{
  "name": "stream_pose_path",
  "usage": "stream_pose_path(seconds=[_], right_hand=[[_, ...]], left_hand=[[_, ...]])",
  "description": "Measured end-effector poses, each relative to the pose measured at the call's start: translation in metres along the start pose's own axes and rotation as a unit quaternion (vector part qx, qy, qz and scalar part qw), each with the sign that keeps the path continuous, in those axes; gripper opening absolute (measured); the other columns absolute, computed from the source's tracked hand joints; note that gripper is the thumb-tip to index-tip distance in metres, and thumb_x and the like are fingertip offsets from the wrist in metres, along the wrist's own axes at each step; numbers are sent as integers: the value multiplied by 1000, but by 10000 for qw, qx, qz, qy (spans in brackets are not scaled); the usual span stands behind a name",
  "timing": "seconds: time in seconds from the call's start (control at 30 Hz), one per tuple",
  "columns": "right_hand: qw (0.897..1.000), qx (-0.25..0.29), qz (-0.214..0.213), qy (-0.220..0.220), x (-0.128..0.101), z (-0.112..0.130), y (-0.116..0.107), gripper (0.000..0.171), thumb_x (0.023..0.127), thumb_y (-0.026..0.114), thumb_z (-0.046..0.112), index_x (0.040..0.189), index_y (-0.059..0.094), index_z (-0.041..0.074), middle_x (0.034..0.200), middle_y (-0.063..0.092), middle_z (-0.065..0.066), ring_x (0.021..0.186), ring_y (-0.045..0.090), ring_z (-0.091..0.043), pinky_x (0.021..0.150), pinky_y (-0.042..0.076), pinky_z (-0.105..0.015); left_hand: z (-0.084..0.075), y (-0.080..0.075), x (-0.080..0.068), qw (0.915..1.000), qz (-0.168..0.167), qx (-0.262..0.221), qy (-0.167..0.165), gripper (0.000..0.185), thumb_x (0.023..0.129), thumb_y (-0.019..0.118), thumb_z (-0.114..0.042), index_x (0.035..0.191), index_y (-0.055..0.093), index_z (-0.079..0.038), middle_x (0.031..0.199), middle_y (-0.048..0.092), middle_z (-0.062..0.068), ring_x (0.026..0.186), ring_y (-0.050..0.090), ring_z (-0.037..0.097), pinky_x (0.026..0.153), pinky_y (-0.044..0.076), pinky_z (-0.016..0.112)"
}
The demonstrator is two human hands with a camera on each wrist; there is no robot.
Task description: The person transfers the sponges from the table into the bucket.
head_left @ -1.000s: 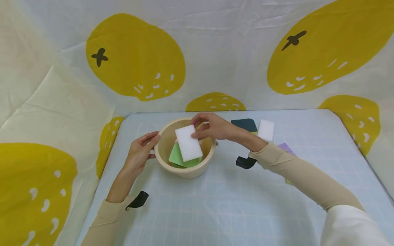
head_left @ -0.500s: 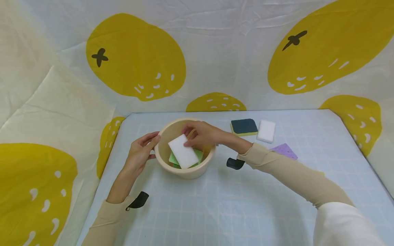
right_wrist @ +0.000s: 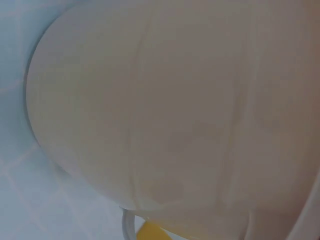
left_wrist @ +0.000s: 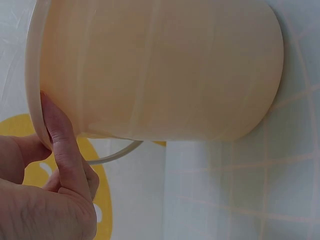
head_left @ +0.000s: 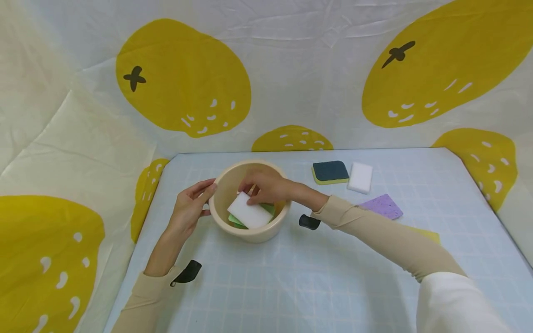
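Observation:
A cream bucket (head_left: pixel 252 236) stands on the table. My left hand (head_left: pixel 187 210) pinches its left rim, thumb on one side and fingers on the other, as the left wrist view of the bucket (left_wrist: pixel 165 65) also shows. Down inside, my right hand (head_left: pixel 269 187) holds a white sponge (head_left: pixel 250 212) between thumb and fingers. Beneath the white sponge lies something green and flat (head_left: pixel 235 221), mostly covered. Only the outside of the bucket (right_wrist: pixel 160 100) fills the right wrist view; the right hand is hidden there.
Right of the bucket lie a dark green and yellow scouring sponge (head_left: pixel 331 171), a second white sponge (head_left: pixel 360 177), a purple sponge (head_left: pixel 384 206) and a yellow piece (head_left: pixel 429 234), partly under the right sleeve. The bucket's handle (left_wrist: pixel 120 155) hangs below the rim.
The right hand has lowered the white sponge deeper into the bucket and slightly left, onto the green piece. Its arm uncovers more of the purple and yellow pieces. The left hand stays put.

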State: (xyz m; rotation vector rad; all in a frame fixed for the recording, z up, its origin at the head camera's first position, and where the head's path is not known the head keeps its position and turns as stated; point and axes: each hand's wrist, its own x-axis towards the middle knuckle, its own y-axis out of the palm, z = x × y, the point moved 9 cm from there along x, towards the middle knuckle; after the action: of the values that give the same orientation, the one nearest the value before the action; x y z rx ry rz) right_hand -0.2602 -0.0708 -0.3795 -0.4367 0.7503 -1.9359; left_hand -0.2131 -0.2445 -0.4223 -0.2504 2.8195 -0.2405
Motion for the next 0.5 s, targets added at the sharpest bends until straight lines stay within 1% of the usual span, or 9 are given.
stream_pose_path(seconds=[0.1, 0.23, 0.4, 0.5], right_hand=[[9999, -149, 3, 46, 0, 0, 1, 33, 93, 74, 2, 124, 66, -7, 116, 68, -17, 109, 65, -29, 93, 56, -30], [9997, -112, -2, 204, -2, -1, 2, 34, 96, 71, 5, 127, 63, -7, 119, 65, -18, 110, 64, -29, 96, 55, -32], [9997, 153, -77, 176, -9, 2, -5, 34, 99, 68, 6, 128, 60, -9, 124, 63, -22, 111, 63, -28, 97, 55, -32], [9992, 316, -188, 171, -14, 1, -10, 33, 99, 68, 8, 128, 61, -6, 124, 64, -20, 110, 64, -26, 96, 55, -30]], left_hand=[[0, 0, 0, 10000, 5, -10, -8, 53, 98, 71, -41, 142, 61, -13, 135, 64, 7, 91, 63, 10, 68, 61, 25], [0, 0, -1, 10000, 12, -55, -9, 53, 98, 71, -40, 142, 60, -13, 134, 64, 6, 91, 63, 9, 68, 61, 25], [0, 0, -2, 10000, -10, -70, -17, 53, 98, 71, -39, 142, 60, -12, 135, 64, 7, 91, 63, 9, 69, 61, 25], [0, 0, -1, 10000, -16, -59, -5, 52, 98, 71, -39, 142, 60, -12, 134, 64, 7, 91, 63, 10, 69, 61, 25]])
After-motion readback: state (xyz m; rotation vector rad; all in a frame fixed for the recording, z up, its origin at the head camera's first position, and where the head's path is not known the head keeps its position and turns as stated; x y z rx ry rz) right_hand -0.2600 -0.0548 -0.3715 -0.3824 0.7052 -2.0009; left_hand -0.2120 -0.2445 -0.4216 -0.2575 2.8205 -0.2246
